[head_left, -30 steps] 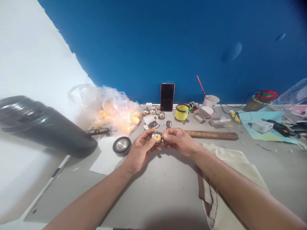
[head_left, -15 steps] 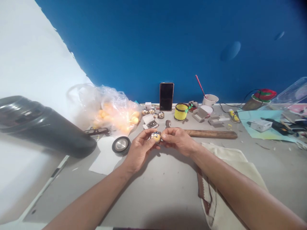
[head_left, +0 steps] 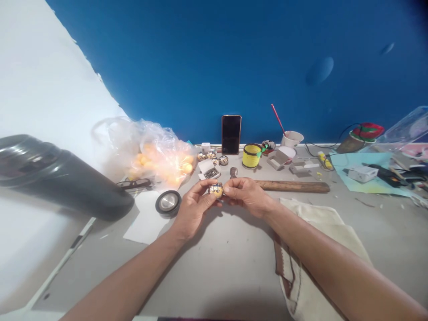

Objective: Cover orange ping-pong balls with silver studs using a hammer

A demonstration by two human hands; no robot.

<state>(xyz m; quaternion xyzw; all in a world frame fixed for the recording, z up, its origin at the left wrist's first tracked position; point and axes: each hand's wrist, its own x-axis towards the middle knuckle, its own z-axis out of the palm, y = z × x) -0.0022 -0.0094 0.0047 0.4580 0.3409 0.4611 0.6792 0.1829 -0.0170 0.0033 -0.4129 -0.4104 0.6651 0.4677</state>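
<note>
My left hand (head_left: pixel 194 209) grips a small yellow ball (head_left: pixel 218 191) between thumb and fingers. Much of the ball is studded with shiny silver tack heads, and a yellow patch faces me. Against its right side, my right hand (head_left: pixel 245 196) is closed in a pinch. Whatever lies between those fingertips is too small to make out. Just beyond the hands stands an open white box (head_left: pixel 209 171) with small metal pieces in it. Several finished-looking silver-studded balls (head_left: pixel 223 160) sit behind that box.
A wooden-handled hammer (head_left: pixel 294 186) lies right of the hands. At left are a dark bottle (head_left: pixel 67 178), a round lid (head_left: pixel 167 203) and a clear bag (head_left: pixel 157 133) of orange-yellow balls. A phone (head_left: pixel 231 134) leans on the wall; folded cloth (head_left: pixel 321 232) lies under my right forearm.
The ball has turned a little in my fingers, so more of its silver studding and less yellow shows. Both hands stay at nearly the same place; the view shifts slightly.
</note>
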